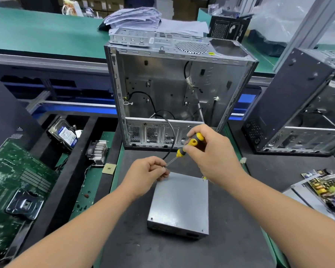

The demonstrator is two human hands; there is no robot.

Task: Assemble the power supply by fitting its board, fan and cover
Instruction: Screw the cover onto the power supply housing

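The power supply (179, 202) lies flat on the dark mat (230, 238) in front of the person, its grey cover on top and a vented side facing the camera. At its far left corner the left hand (145, 174) hovers with fingers curled together, pinching the tip end of the screwdriver (186, 147) shaft; whether a screw sits between the fingertips is too small to tell. The right hand (213, 151) grips the yellow and black handle, fingers wrapped tight round it, and the tool slants down and leftward toward the left hand. A few coloured wires (203, 178) peep out at the supply's far right corner, under the right wrist.

Just beyond the hands an open case (182, 89) stands on the mat, its bare metal inside facing the camera, and a black cable (169, 138) loops out over its lower edge, down behind the screwdriver. A second case (302, 105) leans at the right. A circuit board (329, 190) lies near the right edge on a grey tray.

To the left, in black foam compartments, sit a motherboard (17, 180), a hard drive (63, 134), a heatsink (99, 149) and a small chip (109, 168). Loose screws (85, 196) lie on the green strip beside them. Behind the open case a stack of papers (135, 17) rests on the green bench (37, 33)
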